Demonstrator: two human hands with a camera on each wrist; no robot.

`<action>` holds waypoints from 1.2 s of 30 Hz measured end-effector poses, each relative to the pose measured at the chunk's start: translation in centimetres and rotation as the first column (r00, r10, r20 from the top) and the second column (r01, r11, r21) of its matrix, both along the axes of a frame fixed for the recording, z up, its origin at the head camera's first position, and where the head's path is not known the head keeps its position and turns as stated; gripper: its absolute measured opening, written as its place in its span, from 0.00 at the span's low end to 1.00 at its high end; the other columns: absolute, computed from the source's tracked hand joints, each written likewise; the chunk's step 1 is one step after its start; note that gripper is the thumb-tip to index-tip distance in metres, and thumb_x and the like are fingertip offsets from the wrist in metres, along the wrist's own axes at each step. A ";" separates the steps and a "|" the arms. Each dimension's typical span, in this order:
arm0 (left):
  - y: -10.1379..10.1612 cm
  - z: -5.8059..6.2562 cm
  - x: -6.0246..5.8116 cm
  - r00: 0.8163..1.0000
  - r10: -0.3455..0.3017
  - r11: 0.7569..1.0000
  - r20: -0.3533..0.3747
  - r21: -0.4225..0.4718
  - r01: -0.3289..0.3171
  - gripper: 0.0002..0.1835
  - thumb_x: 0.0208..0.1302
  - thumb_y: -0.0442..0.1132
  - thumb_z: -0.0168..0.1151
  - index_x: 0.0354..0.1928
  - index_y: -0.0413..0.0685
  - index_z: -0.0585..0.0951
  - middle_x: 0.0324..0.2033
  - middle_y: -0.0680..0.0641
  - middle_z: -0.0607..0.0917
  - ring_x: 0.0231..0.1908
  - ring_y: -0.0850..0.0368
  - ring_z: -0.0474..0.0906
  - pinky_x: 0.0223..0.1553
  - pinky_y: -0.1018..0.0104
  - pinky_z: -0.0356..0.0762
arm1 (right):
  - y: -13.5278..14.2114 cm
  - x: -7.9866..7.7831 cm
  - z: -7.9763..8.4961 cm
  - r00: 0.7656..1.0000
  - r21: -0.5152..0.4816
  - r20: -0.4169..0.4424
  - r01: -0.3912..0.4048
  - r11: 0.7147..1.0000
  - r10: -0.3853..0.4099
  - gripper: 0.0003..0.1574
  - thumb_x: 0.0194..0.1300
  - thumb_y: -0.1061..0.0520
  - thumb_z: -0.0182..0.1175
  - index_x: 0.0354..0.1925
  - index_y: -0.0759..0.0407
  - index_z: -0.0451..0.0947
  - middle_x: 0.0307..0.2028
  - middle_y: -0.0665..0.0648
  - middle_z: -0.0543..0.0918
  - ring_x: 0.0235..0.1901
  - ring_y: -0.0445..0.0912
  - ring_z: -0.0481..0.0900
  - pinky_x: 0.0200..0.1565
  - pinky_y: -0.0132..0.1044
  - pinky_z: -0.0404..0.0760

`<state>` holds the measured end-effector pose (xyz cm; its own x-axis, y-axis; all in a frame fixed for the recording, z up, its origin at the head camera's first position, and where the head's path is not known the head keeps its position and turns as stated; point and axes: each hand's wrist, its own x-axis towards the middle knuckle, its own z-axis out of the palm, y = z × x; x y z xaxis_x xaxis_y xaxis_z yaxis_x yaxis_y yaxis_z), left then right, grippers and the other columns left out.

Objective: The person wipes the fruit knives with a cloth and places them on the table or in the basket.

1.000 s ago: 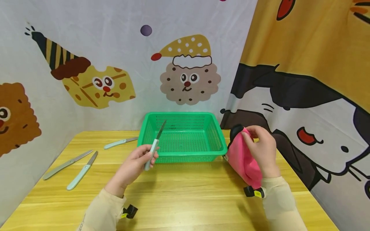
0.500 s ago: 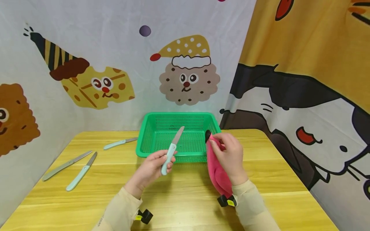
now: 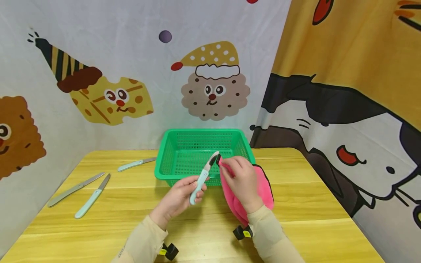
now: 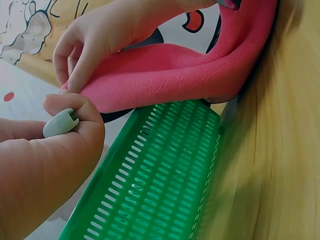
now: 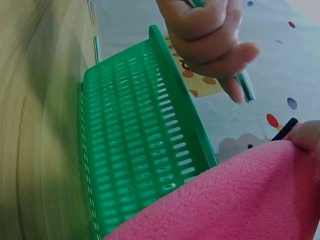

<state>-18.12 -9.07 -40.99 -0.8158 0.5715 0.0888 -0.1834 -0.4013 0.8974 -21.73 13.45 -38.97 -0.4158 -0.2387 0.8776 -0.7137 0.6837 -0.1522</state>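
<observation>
My left hand grips the mint-green handle of a fruit knife, its blade slanting up and to the right. Opposite it, my right hand pinches the corner of a pink cloth with black edging. That corner overlaps the blade near its tip in the head view. The rest of the cloth hangs below the right hand; the left wrist view shows its fuzzy surface. Only the handle's butt end shows in that view, between thumb and fingers.
A green plastic basket stands behind the hands on the wooden table. To the left lie three more knives: one beside the basket, a greyish one and a mint one. A printed curtain hangs behind.
Both hands have come together over the basket's front: the left moved right with the knife, the right moved left with the cloth. The cloth's corner now meets the blade in view.
</observation>
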 end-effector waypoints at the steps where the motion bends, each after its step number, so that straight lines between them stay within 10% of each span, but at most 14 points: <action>1: 0.1 0.0 0.0 1.000 0.001 1.000 0.005 0.003 -0.001 0.24 0.80 0.34 0.35 0.69 0.21 0.56 0.40 0.46 0.78 0.32 0.61 0.70 0.36 0.72 0.74 | -0.2 -0.1 0.0 1.000 0.002 -0.005 -0.004 1.000 0.004 0.11 0.56 0.61 0.74 0.38 0.57 0.83 0.36 0.54 0.83 0.36 0.49 0.82 0.38 0.43 0.82; 22: 0.2 0.0 0.2 1.000 -0.030 0.999 -0.004 0.042 0.030 0.23 0.81 0.34 0.33 0.69 0.24 0.56 0.39 0.46 0.76 0.31 0.61 0.68 0.33 0.73 0.72 | -2.5 0.6 -0.7 0.993 0.111 -0.054 -0.102 0.989 0.109 0.13 0.54 0.63 0.75 0.40 0.54 0.88 0.34 0.52 0.83 0.35 0.48 0.81 0.37 0.40 0.81; 36: 0.2 -0.3 0.2 0.993 -0.111 0.993 -0.047 0.044 0.113 0.22 0.80 0.33 0.38 0.66 0.21 0.61 0.38 0.48 0.77 0.31 0.63 0.70 0.34 0.73 0.73 | 0.1 -0.4 0.3 0.999 0.000 -0.042 -0.010 1.000 0.010 0.09 0.57 0.65 0.71 0.38 0.56 0.88 0.34 0.54 0.82 0.32 0.50 0.81 0.36 0.45 0.81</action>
